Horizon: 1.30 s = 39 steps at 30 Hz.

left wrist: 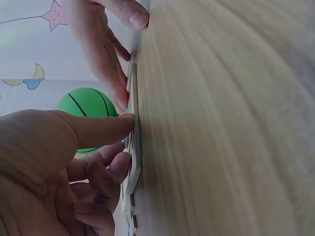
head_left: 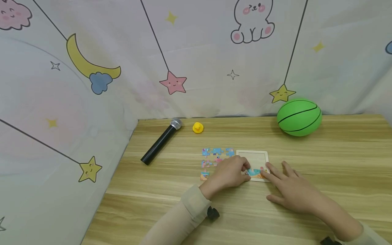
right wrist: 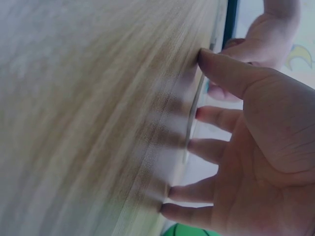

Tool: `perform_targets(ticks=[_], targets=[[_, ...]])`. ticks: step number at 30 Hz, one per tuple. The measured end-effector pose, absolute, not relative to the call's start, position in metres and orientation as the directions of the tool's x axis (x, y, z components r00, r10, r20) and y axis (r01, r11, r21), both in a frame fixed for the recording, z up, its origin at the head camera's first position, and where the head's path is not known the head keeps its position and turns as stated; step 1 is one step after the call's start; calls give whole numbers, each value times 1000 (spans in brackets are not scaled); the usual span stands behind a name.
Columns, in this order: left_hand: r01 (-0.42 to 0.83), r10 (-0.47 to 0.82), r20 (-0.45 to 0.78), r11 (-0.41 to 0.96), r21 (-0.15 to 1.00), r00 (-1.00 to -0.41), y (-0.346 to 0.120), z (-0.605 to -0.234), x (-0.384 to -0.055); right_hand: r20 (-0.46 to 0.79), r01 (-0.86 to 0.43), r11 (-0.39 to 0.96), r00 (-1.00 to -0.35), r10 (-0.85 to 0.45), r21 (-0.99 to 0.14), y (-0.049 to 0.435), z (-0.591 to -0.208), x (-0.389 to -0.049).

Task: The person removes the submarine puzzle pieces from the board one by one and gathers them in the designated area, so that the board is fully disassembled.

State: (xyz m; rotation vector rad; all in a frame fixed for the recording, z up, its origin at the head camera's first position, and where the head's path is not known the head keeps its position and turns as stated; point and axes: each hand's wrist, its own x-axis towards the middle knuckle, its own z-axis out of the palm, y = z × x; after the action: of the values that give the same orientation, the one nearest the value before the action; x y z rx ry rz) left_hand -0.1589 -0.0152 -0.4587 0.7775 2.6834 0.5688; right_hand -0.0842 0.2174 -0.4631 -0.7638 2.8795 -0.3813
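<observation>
A shallow wooden puzzle frame (head_left: 251, 151) lies on the table with joined jigsaw pieces (head_left: 255, 173) along its near edge. My left hand (head_left: 231, 172) is at the frame's lower left corner, thumb and curled fingers pinching what appears to be a puzzle piece, mostly hidden by the fingers. In the left wrist view the left thumb (left wrist: 106, 129) lies at the frame's edge. My right hand (head_left: 291, 189) is spread at the frame's right side, with straight fingers touching the frame and the table. Left of the frame lie several loose puzzle pieces (head_left: 217, 151), partly covered by the left hand.
A black microphone (head_left: 159, 144) with a silver head lies at the left of the table (head_left: 171, 190). Near the back edge sit a yellow rubber duck (head_left: 198, 128) and a green ball (head_left: 299, 117). Behind them hangs a printed cloth (head_left: 208, 68).
</observation>
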Motion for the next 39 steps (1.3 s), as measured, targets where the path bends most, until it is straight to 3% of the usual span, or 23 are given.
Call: perform_targets(ticks=[27, 39], targets=[[385, 537, -157, 751, 536, -829, -16, -460, -161, -69, -471, 838, -860, -506, -276, 220, -464, -85], [339, 534, -104, 662, 668, -839, -32, -452, -161, -55, -469, 842, -865, -499, -266, 220, -465, -86]])
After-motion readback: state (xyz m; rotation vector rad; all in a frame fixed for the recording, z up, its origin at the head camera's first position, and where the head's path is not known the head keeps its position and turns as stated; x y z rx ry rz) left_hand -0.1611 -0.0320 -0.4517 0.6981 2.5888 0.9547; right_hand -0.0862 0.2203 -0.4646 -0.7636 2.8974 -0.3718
